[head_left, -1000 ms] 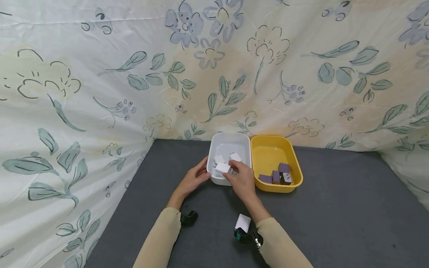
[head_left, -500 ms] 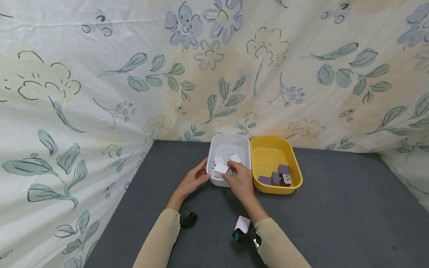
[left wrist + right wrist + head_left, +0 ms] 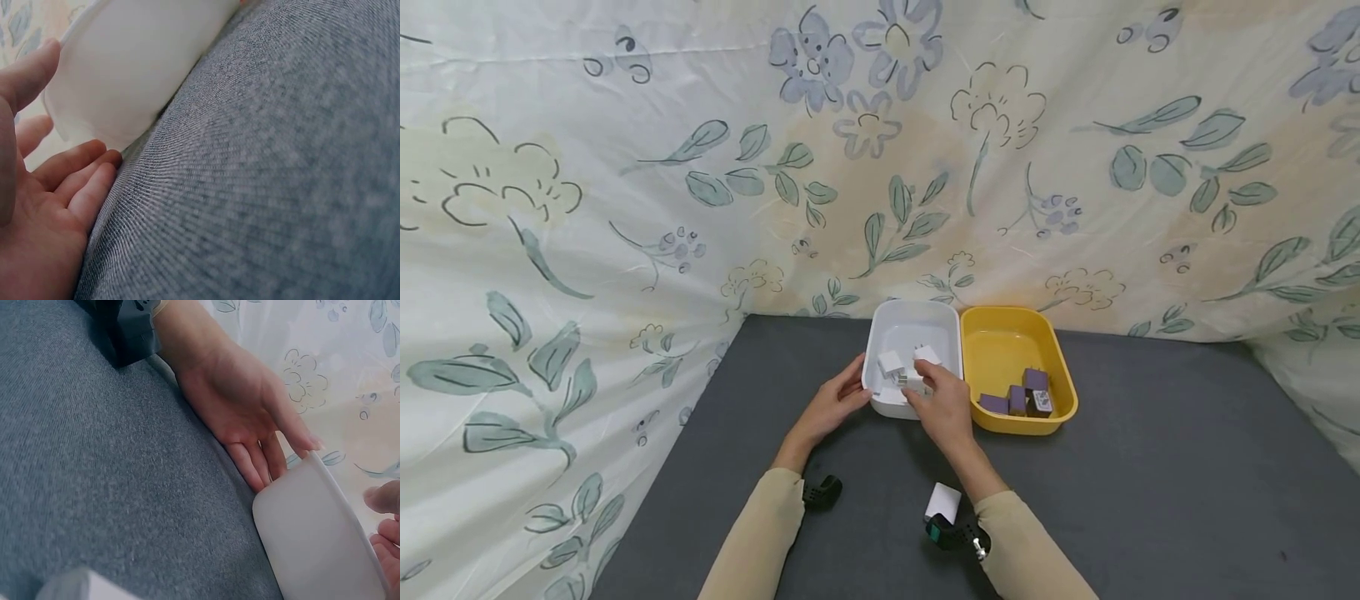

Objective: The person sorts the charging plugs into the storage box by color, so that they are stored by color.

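Observation:
My right hand [image 3: 946,407] pinches a white charger plug [image 3: 913,382] low over the front of the white bin [image 3: 917,312], its metal prongs facing left in the head view. Several more white charger plugs [image 3: 891,363] lie in that bin. At the bin's front-left corner is my left hand [image 3: 833,405]; in the right wrist view its thumb touches the rim and its loosely straight fingers rest along the outer wall. The right wrist view catches only some fingertips of my right hand at its edge, and the pinched plug is hidden there.
A yellow bin [image 3: 1000,321] holding several purple charger plugs [image 3: 1017,398] stands against the white bin's right side. Another white block-shaped item [image 3: 943,502] lies on the dark grey cloth [image 3: 1165,467], near the right wristband. Floral fabric [image 3: 880,167] hangs behind.
My right hand has turned the pinched plug, so its prongs show on the left where a plain white face showed before. My left hand stays at the bin's corner.

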Available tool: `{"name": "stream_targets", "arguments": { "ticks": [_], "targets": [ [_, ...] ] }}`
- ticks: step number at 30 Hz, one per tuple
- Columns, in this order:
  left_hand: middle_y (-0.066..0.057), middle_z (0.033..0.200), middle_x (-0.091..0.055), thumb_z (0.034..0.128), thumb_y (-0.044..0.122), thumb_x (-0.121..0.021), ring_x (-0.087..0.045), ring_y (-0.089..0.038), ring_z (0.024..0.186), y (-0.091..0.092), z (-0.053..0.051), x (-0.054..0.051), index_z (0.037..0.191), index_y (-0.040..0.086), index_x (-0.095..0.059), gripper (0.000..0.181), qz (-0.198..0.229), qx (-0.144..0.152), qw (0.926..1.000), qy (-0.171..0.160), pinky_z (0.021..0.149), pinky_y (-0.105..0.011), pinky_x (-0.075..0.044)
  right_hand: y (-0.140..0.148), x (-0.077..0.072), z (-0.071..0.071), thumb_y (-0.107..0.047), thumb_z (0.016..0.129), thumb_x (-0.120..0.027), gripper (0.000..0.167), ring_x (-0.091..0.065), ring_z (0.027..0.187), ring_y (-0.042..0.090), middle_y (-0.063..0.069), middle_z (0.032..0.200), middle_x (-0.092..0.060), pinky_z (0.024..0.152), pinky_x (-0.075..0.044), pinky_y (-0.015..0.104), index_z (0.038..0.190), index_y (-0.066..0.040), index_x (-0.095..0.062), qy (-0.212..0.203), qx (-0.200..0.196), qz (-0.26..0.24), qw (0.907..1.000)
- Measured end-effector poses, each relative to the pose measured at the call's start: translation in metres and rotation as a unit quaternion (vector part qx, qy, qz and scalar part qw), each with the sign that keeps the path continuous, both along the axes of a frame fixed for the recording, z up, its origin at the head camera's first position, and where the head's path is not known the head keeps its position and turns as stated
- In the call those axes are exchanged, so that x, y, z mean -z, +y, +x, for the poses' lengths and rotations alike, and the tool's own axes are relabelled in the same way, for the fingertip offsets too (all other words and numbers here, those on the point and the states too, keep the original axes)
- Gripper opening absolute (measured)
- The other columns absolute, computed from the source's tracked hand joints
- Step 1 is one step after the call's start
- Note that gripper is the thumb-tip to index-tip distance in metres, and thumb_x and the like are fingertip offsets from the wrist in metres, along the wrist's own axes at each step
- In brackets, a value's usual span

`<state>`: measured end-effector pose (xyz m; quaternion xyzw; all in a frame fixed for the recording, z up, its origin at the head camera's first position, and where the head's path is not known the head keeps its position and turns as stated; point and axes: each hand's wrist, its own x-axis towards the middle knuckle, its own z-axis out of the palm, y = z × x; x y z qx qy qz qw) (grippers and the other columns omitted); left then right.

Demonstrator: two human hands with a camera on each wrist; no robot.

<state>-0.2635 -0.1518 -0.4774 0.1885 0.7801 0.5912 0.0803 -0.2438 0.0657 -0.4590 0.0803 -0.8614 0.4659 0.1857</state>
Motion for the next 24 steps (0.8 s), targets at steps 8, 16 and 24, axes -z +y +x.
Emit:
{"name": "stream_targets", "arguments": {
  "ticks": [8,16,24],
  "targets": [
    [-0.022,0.15,-0.042,0.0967,0.013,-0.061,-0.043,-0.033,0.139,0.001,-0.001,0.001,0.156,0.012,-0.023,0.07,0.007,-0.005,1.0,0.002,0.111,-0.045,-0.039,0.012,-0.001,0.006,-0.007,0.077,-0.082,0.04,-0.071,0.1,0.031,0.016,0.111,-0.072,0.088,-0.056,0.038,0.114,-0.001,-0.07,0.022,-0.01,-0.026,0.9994],
    [-0.021,0.15,-0.042,0.0968,0.013,-0.06,-0.043,-0.032,0.139,0.002,-0.001,0.0,0.156,0.013,-0.024,0.069,0.004,-0.005,1.0,-0.001,0.111,-0.043,-0.04,0.02,0.0,0.01,-0.004,0.076,-0.081,0.038,-0.07,0.099,0.031,0.018,0.108,-0.072,0.087,-0.057,0.038,0.112,0.002,-0.07,0.041,-0.018,-0.045,0.998],
    [-0.019,0.15,-0.044,0.0965,0.015,-0.061,-0.043,-0.03,0.139,0.0,-0.002,0.002,0.156,0.015,-0.024,0.07,0.005,-0.005,1.0,-0.003,0.111,-0.041,-0.04,0.026,0.002,0.017,-0.003,0.076,-0.081,0.037,-0.071,0.097,0.029,0.016,0.108,-0.073,0.085,-0.058,0.039,0.112,0.001,-0.07,0.045,-0.011,-0.034,0.9984]
  ]
}}
